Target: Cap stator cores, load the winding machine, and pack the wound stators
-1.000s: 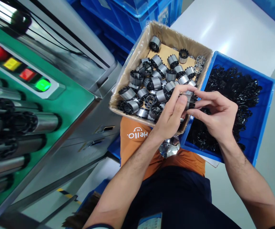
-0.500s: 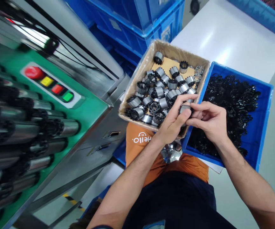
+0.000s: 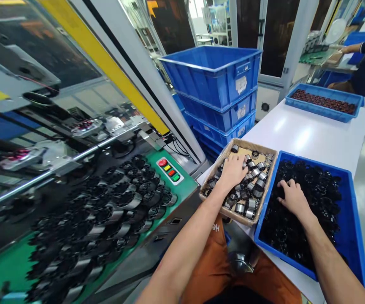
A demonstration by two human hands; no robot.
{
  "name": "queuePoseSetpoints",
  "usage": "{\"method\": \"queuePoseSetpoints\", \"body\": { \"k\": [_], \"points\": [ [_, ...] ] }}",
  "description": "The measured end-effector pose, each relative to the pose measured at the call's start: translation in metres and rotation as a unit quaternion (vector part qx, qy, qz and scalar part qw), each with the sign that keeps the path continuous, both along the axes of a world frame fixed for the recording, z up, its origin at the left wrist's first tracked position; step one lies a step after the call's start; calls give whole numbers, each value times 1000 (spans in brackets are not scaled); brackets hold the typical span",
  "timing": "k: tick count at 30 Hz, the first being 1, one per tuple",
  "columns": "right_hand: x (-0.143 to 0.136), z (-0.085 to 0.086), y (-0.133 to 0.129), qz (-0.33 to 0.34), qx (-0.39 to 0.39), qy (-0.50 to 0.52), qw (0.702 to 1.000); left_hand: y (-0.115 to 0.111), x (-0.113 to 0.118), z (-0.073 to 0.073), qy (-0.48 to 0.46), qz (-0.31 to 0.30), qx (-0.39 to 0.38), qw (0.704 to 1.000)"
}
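Note:
Over the cardboard box [image 3: 275,162], my left hand [image 3: 233,171] reaches down onto metal rings with black toothed ends [image 3: 240,208]; whether it grips one is hidden beneath the palm. My right hand [image 3: 291,195] is in the blue tray [image 3: 355,211], over a heap of thin black toothed parts [image 3: 320,181]. Its fingers are bent and somewhat apart, and what lies between their tips is too small to tell. The box and the tray stand side by side on the white table.
A green machine top [image 3: 185,191] on the left bears many ring parts and a button panel [image 3: 170,171]. Stacked blue crates [image 3: 214,80] stand behind the box. A light-blue tray [image 3: 324,103] of reddish-brown parts sits farther back. Another person's arm [image 3: 353,48] shows at the upper right.
My hands have come apart from the ring they held together; the left is now over the box, the right in the blue tray. The view has tilted up and shows more of the room.

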State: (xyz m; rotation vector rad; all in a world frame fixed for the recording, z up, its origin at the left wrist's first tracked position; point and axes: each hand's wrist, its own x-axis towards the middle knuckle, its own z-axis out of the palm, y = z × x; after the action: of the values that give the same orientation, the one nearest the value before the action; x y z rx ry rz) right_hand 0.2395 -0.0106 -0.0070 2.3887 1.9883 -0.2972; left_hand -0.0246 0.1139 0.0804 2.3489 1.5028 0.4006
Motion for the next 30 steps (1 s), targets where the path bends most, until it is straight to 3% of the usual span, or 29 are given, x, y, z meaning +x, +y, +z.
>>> {"method": "queuePoseSetpoints", "body": {
  "k": [4, 8, 13, 18, 24, 30],
  "points": [
    [-8, 5, 3, -46, -24, -29, 998, 11, 15, 3, 61, 4, 15, 998],
    [-16, 14, 5, -51, -47, -38, 997, 35, 48, 10, 90, -37, 17, 995],
    [-10, 28, 4, -45, -57, -16, 997, 67, 95, 3, 122, -106, -5, 987],
    [2, 33, 2, -69, -42, 53, 995, 79, 122, 0, 182, -136, -38, 973],
    [2, 22, 9, -87, -30, 186, 978, 79, 132, 6, 210, -138, -50, 967],
    [10, 22, 11, -124, 66, 325, 935, 62, 106, 15, 143, -85, -14, 986]
  ]
}}
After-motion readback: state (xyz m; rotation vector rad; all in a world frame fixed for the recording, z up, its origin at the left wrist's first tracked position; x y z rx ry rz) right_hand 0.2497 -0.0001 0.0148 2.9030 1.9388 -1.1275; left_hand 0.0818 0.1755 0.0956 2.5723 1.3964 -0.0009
